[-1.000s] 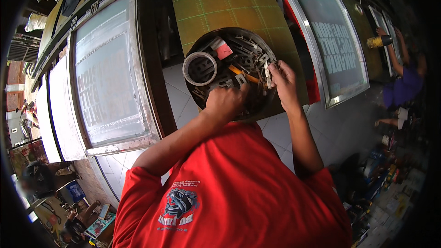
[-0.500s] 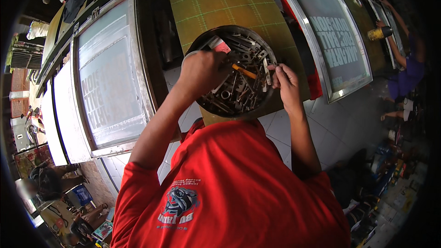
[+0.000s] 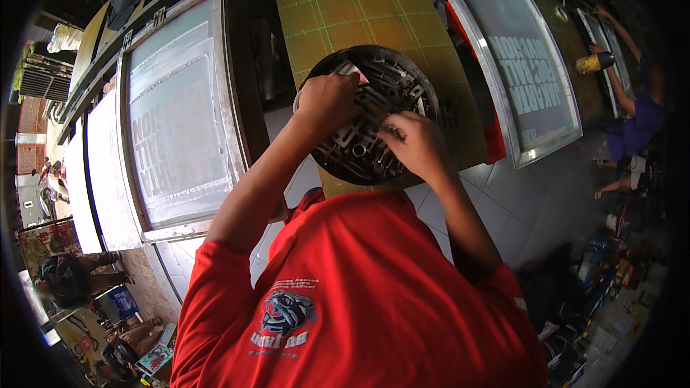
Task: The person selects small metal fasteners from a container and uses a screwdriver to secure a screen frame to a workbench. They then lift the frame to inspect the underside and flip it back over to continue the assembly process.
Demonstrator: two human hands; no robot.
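Note:
A round dark pan point(image 3: 435, 100) full of loose metal hardware stands in front of me. My left hand point(image 3: 329, 104) is over its left side, fingers curled down among the pieces; what they hold, if anything, is hidden. Just above its knuckles a small pink-and-white piece point(image 3: 353, 70) shows. My right hand point(image 3: 413, 140) reaches in over the right side, closed at the fingertips, slightly blurred; I cannot make out anything in it. Between the hands lies a dull orange strip point(image 3: 376, 110), partly covered. A metal ring point(image 3: 359, 150) sits among the pieces nearer me.
Under the pan is a yellow-brown board point(image 3: 352, 7) with green grid lines. Metal-framed printing screens stand on both sides, one left point(image 3: 176, 100) and one right point(image 3: 514, 50). At the far right another person in purple point(image 3: 640, 118) works with a yellow-and-black tool point(image 3: 594, 63).
My right hand has moved left and inward from the pan's right rim to over the hardware, near my left hand. The orange piece is now more covered. My left hand stays nearly in place.

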